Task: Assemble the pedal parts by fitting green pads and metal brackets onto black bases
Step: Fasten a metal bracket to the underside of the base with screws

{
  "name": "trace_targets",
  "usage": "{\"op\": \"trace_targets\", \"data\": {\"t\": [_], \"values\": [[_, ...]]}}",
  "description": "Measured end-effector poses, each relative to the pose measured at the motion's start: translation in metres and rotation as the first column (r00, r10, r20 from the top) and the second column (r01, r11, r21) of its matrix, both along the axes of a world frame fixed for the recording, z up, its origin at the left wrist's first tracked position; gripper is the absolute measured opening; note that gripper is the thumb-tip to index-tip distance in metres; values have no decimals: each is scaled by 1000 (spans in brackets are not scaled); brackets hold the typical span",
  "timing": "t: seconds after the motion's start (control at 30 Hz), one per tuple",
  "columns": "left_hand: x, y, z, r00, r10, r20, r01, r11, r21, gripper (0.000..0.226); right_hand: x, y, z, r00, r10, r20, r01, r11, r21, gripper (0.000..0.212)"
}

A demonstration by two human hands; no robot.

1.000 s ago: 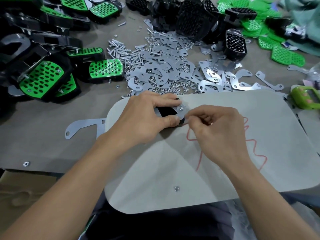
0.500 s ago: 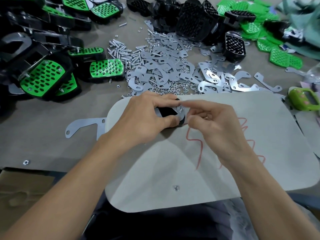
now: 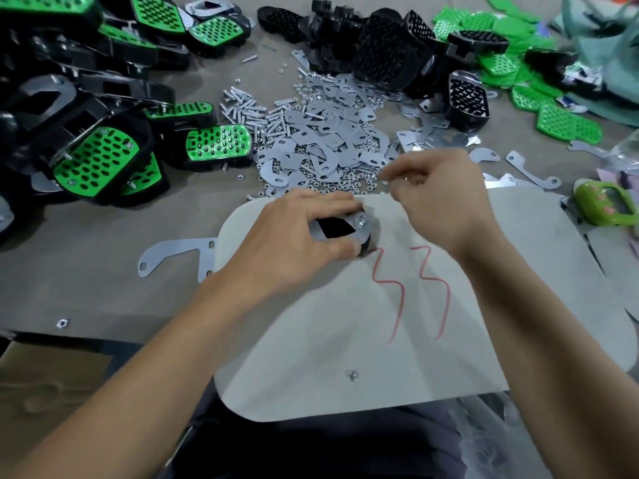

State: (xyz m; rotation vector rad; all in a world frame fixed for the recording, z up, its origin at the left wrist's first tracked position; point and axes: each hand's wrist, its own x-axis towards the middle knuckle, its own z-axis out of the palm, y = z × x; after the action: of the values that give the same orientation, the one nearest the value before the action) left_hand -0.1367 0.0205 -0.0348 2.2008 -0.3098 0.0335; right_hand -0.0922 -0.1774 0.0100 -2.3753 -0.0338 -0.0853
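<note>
My left hand (image 3: 294, 236) grips a black pedal base (image 3: 337, 227) on the white board (image 3: 484, 323). A metal bracket (image 3: 361, 233) lies on top of the base, with a nut (image 3: 362, 221) at its right end. My right hand (image 3: 446, 202) hovers above and to the right of the base, its thumb and forefinger close together over the pile of loose nuts (image 3: 345, 183). Whether those fingers hold anything is too blurred to tell.
Metal brackets (image 3: 328, 140) and screws (image 3: 249, 108) are heaped behind the board. Finished green-and-black pedals (image 3: 93, 160) are stacked at left, bare black bases (image 3: 387, 57) at the back, green pads (image 3: 553, 122) at right. A single bracket (image 3: 173, 254) lies left of the board; a nut (image 3: 352, 376) lies on it.
My right hand has left the nut on the bracket and moved up and away toward the nut pile. My left hand still holds the base in place.
</note>
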Motion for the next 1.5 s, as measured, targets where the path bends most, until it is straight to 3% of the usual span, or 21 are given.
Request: {"op": "trace_targets", "data": {"t": [0.1,0.2,0.4,0.57,0.73,0.87,1.0,1.1,1.5], "values": [[-4,13,7,997,56,-53,-60,996,-73,89,30,8,2,992,127,-18,-127,954,-270,16],[-11,36,7,989,37,-146,-52,994,-100,99,43,14,-1,983,174,-57,-183,919,-350,11],[-12,47,4,972,26,-235,-59,989,-135,88,48,17,6,944,328,-43,-308,823,-476,30],[-4,45,5,962,55,-266,-90,989,-119,80,47,15,6,922,385,-26,-337,769,-544,22],[-4,37,1,962,135,-237,-164,981,-105,76,43,8,-3,933,360,19,-307,822,-479,15],[-7,36,4,962,135,-237,-167,979,-119,77,34,7,3,980,192,54,-182,971,-155,22],[-8,35,4,965,135,-225,-166,978,-127,80,1,29,19,944,326,-41,-326,945,10,18],[-10,36,4,975,80,-207,-109,985,-131,80,-23,52,16,900,423,-107,-429,902,-46,20],[-7,43,1,977,50,-209,-77,990,-121,82,-39,63,14,888,452,-90,-459,849,-264,16]]}}
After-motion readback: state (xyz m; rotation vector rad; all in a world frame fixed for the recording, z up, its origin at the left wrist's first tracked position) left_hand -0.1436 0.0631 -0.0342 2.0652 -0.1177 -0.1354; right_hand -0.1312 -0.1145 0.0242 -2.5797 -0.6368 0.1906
